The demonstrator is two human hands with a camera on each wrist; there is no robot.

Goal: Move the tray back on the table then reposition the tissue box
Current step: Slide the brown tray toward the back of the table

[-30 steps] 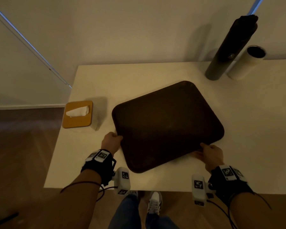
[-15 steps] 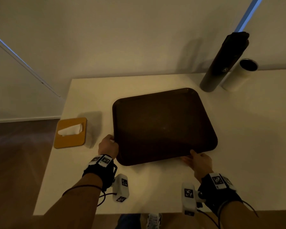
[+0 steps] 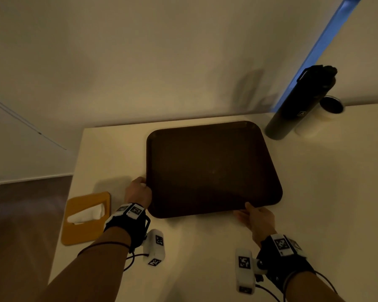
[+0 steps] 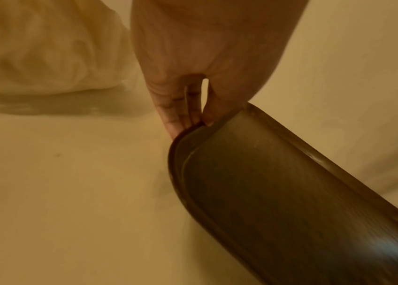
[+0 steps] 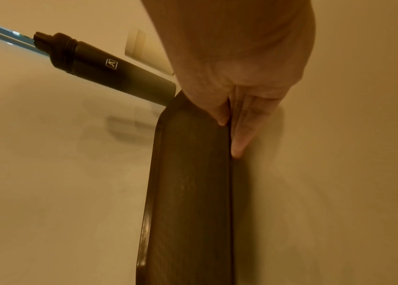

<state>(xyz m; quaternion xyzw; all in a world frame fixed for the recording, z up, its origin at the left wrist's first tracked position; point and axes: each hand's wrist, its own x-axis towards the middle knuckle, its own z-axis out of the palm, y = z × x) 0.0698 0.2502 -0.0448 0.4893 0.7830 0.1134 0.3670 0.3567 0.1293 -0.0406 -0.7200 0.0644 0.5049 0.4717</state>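
Note:
A dark brown tray [image 3: 210,168] lies squarely toward the back of the white table [image 3: 205,258], its far edge close to the wall. My left hand [image 3: 138,192] pinches its near-left rim, thumb on top and fingers beneath, as the left wrist view shows [image 4: 193,119]. My right hand [image 3: 256,219] pinches the near edge toward the right corner the same way [image 5: 229,123]. The tissue box [image 3: 85,216], with an orange lid and a white tissue sticking out, stands at the table's left edge beside my left wrist.
A tall black bottle [image 3: 299,103] and a white cup [image 3: 323,114] stand at the back right, just beyond the tray's far right corner. The table's left edge drops to a wooden floor [image 3: 20,214]. Bare tabletop stretches in front of and right of the tray.
The tray has moved away from me toward the wall and turned square with the table. Both hands went with it, keeping their hold.

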